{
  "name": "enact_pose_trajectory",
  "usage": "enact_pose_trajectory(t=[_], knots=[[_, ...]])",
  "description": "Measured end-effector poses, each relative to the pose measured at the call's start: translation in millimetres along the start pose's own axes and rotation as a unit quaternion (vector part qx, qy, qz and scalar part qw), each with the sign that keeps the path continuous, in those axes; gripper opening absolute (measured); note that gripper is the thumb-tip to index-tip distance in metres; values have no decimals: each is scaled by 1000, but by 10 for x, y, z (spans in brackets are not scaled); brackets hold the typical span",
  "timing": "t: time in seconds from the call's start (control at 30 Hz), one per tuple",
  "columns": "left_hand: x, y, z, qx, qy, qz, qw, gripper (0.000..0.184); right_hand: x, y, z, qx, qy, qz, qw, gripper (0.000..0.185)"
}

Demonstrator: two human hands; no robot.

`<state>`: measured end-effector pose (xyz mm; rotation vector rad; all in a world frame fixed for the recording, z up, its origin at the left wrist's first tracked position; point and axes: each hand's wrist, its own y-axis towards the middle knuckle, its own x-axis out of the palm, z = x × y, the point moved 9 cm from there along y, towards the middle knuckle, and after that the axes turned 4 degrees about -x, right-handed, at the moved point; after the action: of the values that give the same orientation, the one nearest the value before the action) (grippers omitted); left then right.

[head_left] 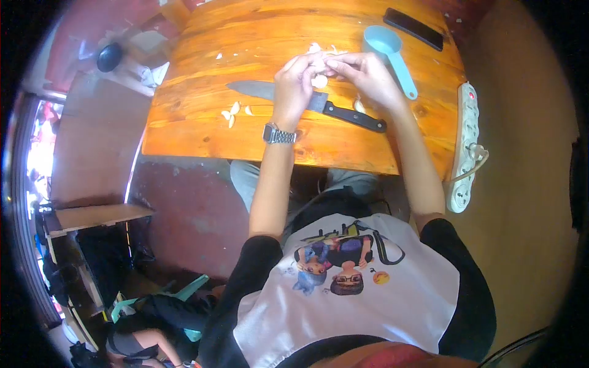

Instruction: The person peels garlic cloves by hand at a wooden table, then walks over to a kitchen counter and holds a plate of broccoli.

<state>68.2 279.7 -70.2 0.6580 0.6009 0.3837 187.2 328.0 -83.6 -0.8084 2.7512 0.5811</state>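
Note:
My left hand point(299, 76) is closed around a piece of garlic point(319, 81), whose pale rounded end shows below the fingers. The fingers of my right hand point(367, 72) pinch at the same spot, so the two hands meet over the garlic. Beneath my left wrist lies a kitchen knife point(354, 116), its blade pointing left and its black handle to the right. Several peeled garlic cloves point(233, 110) rest left of the wrist. Another clove point(359, 105) is near the knife handle. Garlic pieces and skins just behind my hands are partly hidden.
A light blue measuring scoop point(383, 42) lies to the right on the wooden table point(202, 132). Behind it is a black phone point(413, 28). A white power strip point(465, 147) with a plug runs along the table's right side. Another person's arm point(156, 343) shows at lower left.

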Motion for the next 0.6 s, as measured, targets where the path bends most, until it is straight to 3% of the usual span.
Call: enact_pose_trajectory(t=[0.2,0.6], knots=[[63,-12,101,48,42,-31,998,28,29,-16,-151,-77,-271,-34,959,20],[131,-58,159,85,58,-39,994,35,54,-107,-285,-175,-315,3,933,21]])
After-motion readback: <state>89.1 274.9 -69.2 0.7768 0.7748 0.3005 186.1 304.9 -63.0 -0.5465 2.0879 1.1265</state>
